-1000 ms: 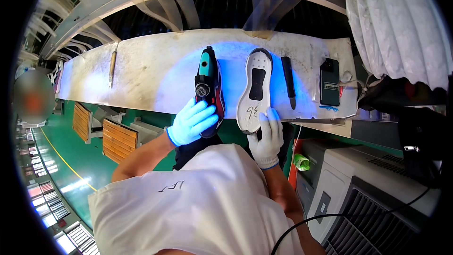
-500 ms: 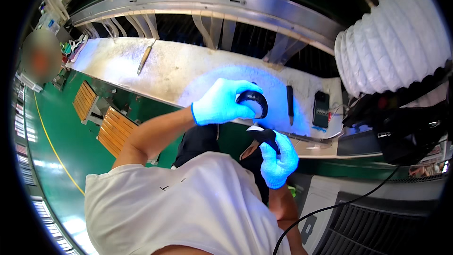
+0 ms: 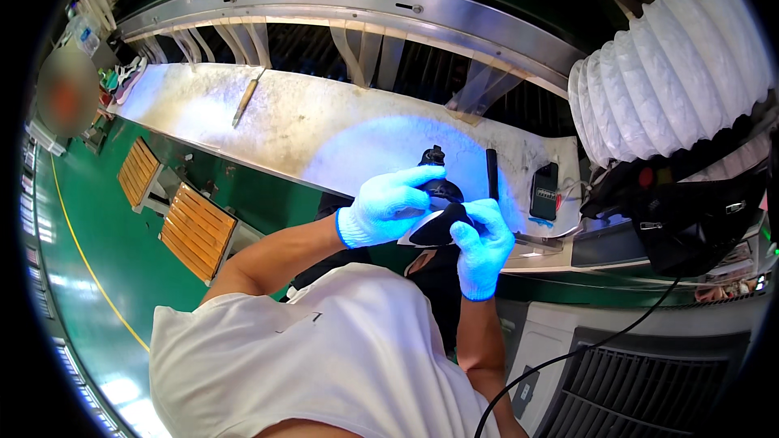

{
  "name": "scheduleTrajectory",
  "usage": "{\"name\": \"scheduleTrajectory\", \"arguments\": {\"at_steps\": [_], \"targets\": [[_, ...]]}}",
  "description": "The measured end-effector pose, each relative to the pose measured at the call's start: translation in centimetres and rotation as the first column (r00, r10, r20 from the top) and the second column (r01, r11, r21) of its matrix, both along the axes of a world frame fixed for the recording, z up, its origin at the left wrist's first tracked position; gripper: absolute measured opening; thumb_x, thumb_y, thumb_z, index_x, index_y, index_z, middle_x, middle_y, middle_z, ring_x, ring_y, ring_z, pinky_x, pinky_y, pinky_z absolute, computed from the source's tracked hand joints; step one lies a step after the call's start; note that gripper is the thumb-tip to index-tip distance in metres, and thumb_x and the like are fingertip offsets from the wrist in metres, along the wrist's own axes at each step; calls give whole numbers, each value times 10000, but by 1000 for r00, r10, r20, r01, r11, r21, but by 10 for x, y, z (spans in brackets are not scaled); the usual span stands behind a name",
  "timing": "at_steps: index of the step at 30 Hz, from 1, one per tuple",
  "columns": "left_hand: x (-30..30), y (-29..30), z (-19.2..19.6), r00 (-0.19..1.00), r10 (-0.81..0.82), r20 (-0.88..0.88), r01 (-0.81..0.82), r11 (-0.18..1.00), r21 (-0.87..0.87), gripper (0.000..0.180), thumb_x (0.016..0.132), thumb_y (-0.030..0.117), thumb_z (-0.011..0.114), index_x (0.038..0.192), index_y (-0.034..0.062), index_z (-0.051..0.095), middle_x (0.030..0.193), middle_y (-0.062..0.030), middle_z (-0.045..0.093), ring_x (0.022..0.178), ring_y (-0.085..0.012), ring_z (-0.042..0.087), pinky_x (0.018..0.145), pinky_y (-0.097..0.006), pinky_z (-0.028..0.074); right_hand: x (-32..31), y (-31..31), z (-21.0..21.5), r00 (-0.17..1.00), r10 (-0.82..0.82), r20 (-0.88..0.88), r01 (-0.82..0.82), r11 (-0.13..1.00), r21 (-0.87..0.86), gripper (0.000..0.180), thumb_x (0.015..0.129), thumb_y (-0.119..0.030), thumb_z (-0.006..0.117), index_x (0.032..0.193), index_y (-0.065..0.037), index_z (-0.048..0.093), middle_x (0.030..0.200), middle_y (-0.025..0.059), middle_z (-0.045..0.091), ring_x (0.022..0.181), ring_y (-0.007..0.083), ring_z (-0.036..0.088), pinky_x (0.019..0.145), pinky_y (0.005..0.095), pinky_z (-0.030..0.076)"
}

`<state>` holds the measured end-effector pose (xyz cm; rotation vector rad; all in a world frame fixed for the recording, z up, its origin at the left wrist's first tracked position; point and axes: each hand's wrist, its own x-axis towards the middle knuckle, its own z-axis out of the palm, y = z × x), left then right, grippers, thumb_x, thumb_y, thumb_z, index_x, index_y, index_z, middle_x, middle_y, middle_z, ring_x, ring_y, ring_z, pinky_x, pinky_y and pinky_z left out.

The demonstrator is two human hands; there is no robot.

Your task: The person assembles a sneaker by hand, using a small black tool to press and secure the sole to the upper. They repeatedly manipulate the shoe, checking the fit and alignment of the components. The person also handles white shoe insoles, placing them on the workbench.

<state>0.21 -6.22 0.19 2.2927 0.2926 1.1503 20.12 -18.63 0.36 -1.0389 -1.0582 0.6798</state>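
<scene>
In the blue-lit patch at the front of the worktable, my two gloved hands are close together. My left hand [image 3: 388, 207] is closed on a black curved piece [image 3: 443, 189], with its fingertips along the near side. My right hand [image 3: 484, 245] grips a rounded black-and-white piece [image 3: 436, 227], its thumb and fingers pinching the right end. The two pieces overlap in view, and I cannot tell whether they touch or are joined. Just beyond the left fingertips is a small black object [image 3: 432, 157], its kind unclear. To the right lies a slim black tool [image 3: 492, 173].
A phone [image 3: 544, 191] lies on the worktable [image 3: 324, 105] at right, and a wooden-handled tool [image 3: 247, 99] at left. Behind runs a metal rail [image 3: 357, 2] with clear plastic strips. A white ribbed duct [image 3: 665, 89] hangs at right. Slatted stools [image 3: 197, 229] and another person [image 3: 68, 93] are at left.
My hands have come together; the right one has risen slightly, and the left has moved a little down. The black-and-white piece now sits against or in front of the black curved piece.
</scene>
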Motion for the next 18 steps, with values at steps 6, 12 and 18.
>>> {"name": "scheduleTrajectory", "arguments": {"at_steps": [6,12,18], "targets": [[-6,-24,3,990,-9,140,41,974,-222,245,965,85,792,1181,-27,764,1510,-342,648,1369,-494,680,1163,-497,537,-8,-5,-6,986,-4,-165,7,1000,13,309,854,28,875,1151,4,793,1078,51,654,964,148,641,881,297,533],[-9,-49,2,967,96,236,36,865,-500,348,872,200,891,1088,-40,760,1483,-314,684,1454,-470,629,1168,-481,520,-26,-11,-5,998,-63,8,62,997,52,326,822,-45,943,1125,-28,827,1023,43,635,918,154,618,820,287,496],[-3,-53,-2,940,141,311,72,808,-585,321,828,147,976,976,22,720,1449,-280,718,1459,-425,636,1147,-470,537,-34,-15,0,992,-98,84,98,995,10,322,794,-15,958,1092,-36,837,976,23,631,887,151,602,764,291,479]]}}
